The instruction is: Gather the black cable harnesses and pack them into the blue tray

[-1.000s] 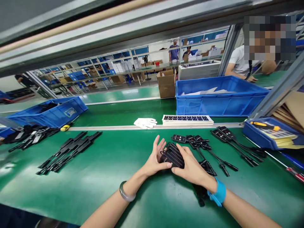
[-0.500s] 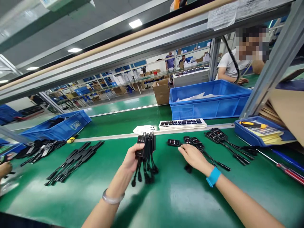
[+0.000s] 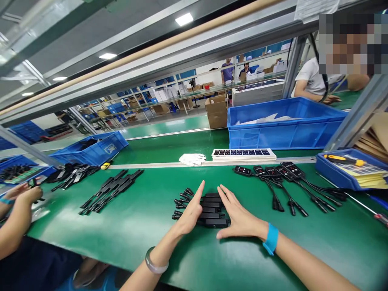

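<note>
A row of several black controller units with short cables (image 3: 209,209) lies flat on the green belt (image 3: 145,226). My left hand (image 3: 190,212) presses its palm edge against the row's left side, fingers straight. My right hand (image 3: 238,218) rests flat against the row's right side, fingers spread. Neither hand grips anything. The cable plugs stick out to the left of my left hand. Further right lie several more black controllers (image 3: 273,173) with cables trailing toward me.
A stack of label sheets (image 3: 244,154) and a white glove (image 3: 192,159) lie behind. Blue bins stand at the back right (image 3: 285,129), the far right (image 3: 348,171) and the left (image 3: 91,150). Another controller pile (image 3: 110,190) lies left. A co-worker's hands (image 3: 21,194) work at the left edge.
My left hand held the bundle of controllers upright in the air; now the bundle lies flat on the belt and both hands press against its sides.
</note>
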Demonstrator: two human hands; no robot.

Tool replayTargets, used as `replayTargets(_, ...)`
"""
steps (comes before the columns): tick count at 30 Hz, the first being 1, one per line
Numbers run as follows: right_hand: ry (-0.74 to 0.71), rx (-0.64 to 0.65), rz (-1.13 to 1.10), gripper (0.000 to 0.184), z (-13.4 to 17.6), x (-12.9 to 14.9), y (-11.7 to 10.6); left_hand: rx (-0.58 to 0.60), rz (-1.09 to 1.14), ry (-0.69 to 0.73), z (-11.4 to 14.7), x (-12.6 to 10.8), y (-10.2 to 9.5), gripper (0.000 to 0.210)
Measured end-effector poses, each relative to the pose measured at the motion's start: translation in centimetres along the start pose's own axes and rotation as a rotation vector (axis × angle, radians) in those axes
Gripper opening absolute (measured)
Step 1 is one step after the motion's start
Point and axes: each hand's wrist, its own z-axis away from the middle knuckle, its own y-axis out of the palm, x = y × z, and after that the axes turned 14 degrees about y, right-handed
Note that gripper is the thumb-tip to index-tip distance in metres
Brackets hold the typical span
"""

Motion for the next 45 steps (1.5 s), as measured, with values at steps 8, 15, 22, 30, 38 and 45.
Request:
replayTargets(8,0.05,-0.186,0.259,0.104,0.4,2.4,1.6,-0.43,0.367,-0.158,-1.7,-0.4,4.2,0.081)
replayTargets(15,-0.001,-0.187,0.386,0.107,0.0,3.4,0.6,-0.484,0.297,-0.232,-1.9,0.4,4.4,0.086)
replayTargets(22,0.115,-0.4,0.492,0.11,3.0,2.3,0.8,-0.32,0.29,-0.228,-3.3,-0.6,7.0,0.092)
replayTargets(30,0.506,-0.757,0.43,0.11,24.5,-1.7,-2.0,0.138,0.16,0.042,-7.5,-5.9,13.9,0.07)
replayTargets(38,1.112,-1.118,0.23,0.091,54.2,-1.4,2.0,0.459,-0.274,0.329,-12.1,-9.6,22.7,0.079)
replayTargets(45,1.452,-0.9,0.315,0.089,64.7,-1.8,10.6,0.528,-0.587,0.635,-12.8,-4.0,27.1,0.092)
